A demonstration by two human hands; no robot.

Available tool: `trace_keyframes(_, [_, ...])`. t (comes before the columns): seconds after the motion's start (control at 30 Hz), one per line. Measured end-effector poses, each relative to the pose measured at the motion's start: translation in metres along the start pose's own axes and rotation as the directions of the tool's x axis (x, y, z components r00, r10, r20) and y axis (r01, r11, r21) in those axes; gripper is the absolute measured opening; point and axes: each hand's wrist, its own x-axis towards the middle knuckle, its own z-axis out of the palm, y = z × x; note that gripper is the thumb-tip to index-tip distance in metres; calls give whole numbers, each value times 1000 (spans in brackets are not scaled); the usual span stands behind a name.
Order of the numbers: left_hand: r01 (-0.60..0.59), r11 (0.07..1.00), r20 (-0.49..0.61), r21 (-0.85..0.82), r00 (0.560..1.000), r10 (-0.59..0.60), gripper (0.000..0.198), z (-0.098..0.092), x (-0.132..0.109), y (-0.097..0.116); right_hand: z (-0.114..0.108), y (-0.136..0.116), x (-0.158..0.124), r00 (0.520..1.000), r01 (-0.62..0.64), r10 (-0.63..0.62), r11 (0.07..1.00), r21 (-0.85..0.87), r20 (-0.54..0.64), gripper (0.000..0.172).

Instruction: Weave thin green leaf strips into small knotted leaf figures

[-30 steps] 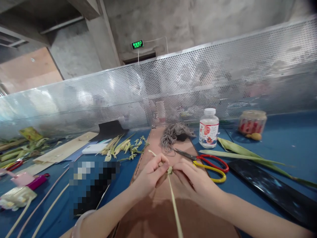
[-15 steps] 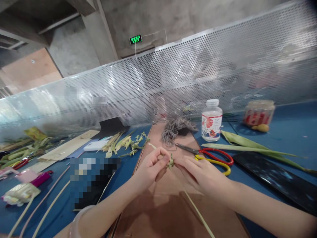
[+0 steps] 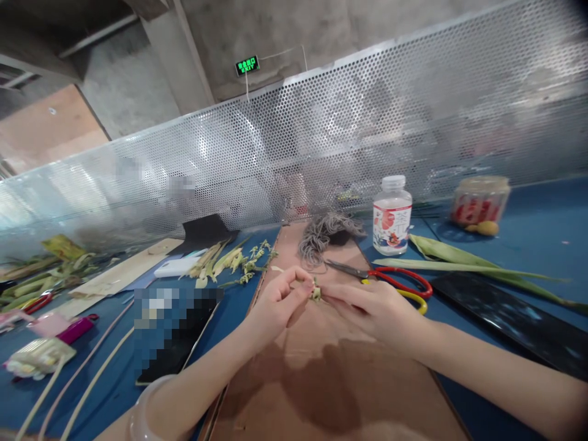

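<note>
Left hand [image 3: 281,301]: fingers pinched the green piece [image 3: 316,293], seemingly to steady it.
Right hand [image 3: 382,309]: fingers were beside it; their grasp I could not tell.
Scissors [image 3: 404,278]: lay near, probably for reach.

The little piece [image 3: 316,293] appears pale green, the cardboard [image 3: 266,404] brown, the yarn [image 3: 315,242] grey.

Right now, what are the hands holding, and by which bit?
A small green piece: the left hand pinches its left edge; whether the right hand grips it cannot be told.
</note>
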Motion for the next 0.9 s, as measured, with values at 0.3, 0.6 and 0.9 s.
trace_keyframes(0.3, [13, 995, -45, 97, 999, -9, 30, 0, 1, -3, -5, -4, 3, 999, 19, -20, 999, -46, -29, 21])
trace_keyframes(0.6, [-38, 990, -34, 134, 999, 42, 25, 4, 2, -4, 5, -18, 5, 984, -175, 180, 972, 156, -16, 20])
trace_keyframes(0.9, [-58, 983, -65, 176, 995, 71, 23, 6, 0, -1, 10, -20, -2, 931, -364, 355, 918, 155, 84, 22])
